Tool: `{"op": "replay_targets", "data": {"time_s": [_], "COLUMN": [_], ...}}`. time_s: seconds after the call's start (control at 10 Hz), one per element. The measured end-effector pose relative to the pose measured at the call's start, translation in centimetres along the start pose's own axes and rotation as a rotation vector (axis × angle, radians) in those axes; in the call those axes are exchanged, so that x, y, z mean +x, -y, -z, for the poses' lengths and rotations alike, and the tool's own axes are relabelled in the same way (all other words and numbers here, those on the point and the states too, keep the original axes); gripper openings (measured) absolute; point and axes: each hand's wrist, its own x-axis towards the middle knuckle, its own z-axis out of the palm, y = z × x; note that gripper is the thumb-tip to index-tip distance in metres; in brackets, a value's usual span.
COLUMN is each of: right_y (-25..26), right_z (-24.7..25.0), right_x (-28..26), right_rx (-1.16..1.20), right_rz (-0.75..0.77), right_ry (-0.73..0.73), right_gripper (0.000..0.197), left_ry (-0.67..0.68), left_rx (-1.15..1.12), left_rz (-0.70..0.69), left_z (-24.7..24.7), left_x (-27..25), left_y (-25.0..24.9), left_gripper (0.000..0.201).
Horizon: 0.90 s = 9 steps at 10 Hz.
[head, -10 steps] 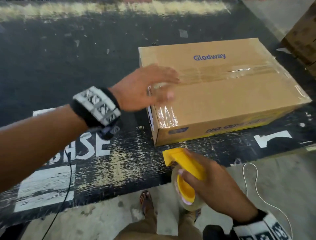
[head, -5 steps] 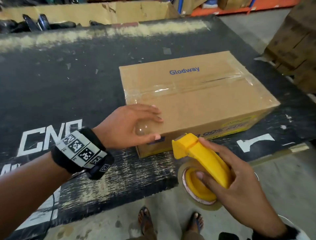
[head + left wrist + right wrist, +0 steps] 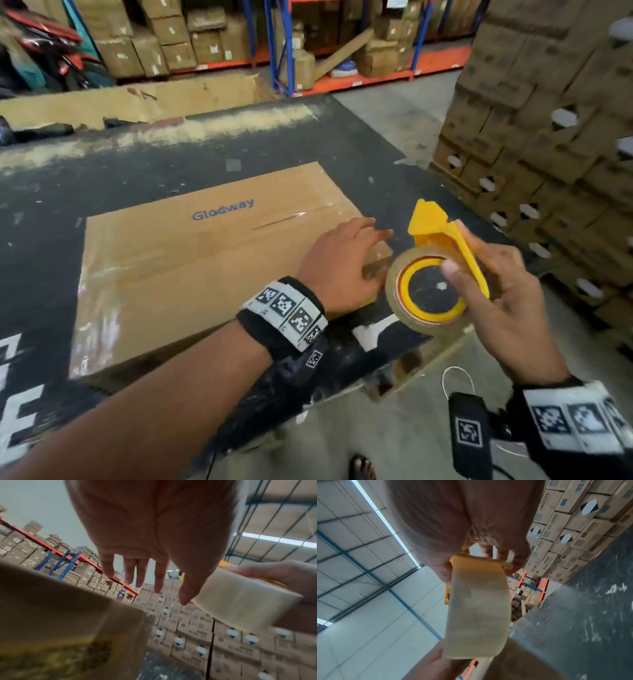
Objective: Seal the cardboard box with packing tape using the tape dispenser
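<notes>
A brown cardboard box [image 3: 191, 260] printed "Glodway" lies flat on the black platform [image 3: 171, 161], with clear tape along its top seam and left end. My left hand [image 3: 346, 260] hovers over the box's right end with fingers straight and spread; the left wrist view shows the same spread fingers [image 3: 142, 573] above the box edge [image 3: 68, 608]. My right hand [image 3: 486, 284] grips the yellow tape dispenser [image 3: 442, 240] with its roll of clear tape [image 3: 424, 291], held up just right of the box. The right wrist view shows the tape roll [image 3: 479, 608] under my palm.
A tall pallet stack of cartons [image 3: 555, 144] stands close on the right. Shelving with boxes [image 3: 212, 41] lines the back, and a flattened cardboard sheet [image 3: 137, 102] lies behind the platform. A white cable [image 3: 459, 377] lies on the concrete floor near my foot [image 3: 363, 467].
My left hand moved from the box's near left corner to its right end. My right hand lifted the dispenser up and to the right. The head view swung upward.
</notes>
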Motion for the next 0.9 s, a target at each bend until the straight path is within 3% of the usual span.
{"op": "replay_targets", "data": {"time_s": [0.1,0.2,0.3,0.4,0.5,0.7,0.8,0.9], "right_y": [-5.5,-10.7,-14.7,-18.1,-21.4,-22.8,-21.4,-18.7], "right_z": [1.2,0.9,-0.1,-1.8,-3.6,-4.7,-4.2,-4.1], "right_x": [4.8,9.1,12.2,14.2,15.7,16.7,16.6,16.1], "right_rx": [-0.212,-0.279,-0.288,-0.278,-0.310,-0.340,-0.343,-0.354], "right_rz": [-0.018,-0.041,-0.052,-0.157,-0.214,-0.283,-0.304,-0.166], "right_ry": [0.050,0.116,0.166,0.218,0.295,0.357,0.320,0.171], "right_gripper": [0.054,0.052,0.042,0.033,0.041,0.038,0.041,0.050], "left_ry": [0.082,0.086,0.072,0.044,0.042,0.058,-0.002,-0.131], "left_rx": [0.220,0.360,0.401,0.426,0.448,0.365,0.135,0.040], "left_rz": [0.120,0.178,0.164,0.166,0.171,0.189,0.195,0.232], "left_z": [-3.7,-5.8,-6.2,-6.3,-6.3,-5.9,-4.6,-2.8], "left_x": [3.0,3.6,3.3,3.1,3.2,3.1,2.8,0.5], "left_y": [-0.5,-0.2,-0.1,0.0,-0.1,-0.2,-0.9,-0.8], "left_gripper": [0.071,0.066,0.064,0.063,0.062,0.065,0.068,0.063]}}
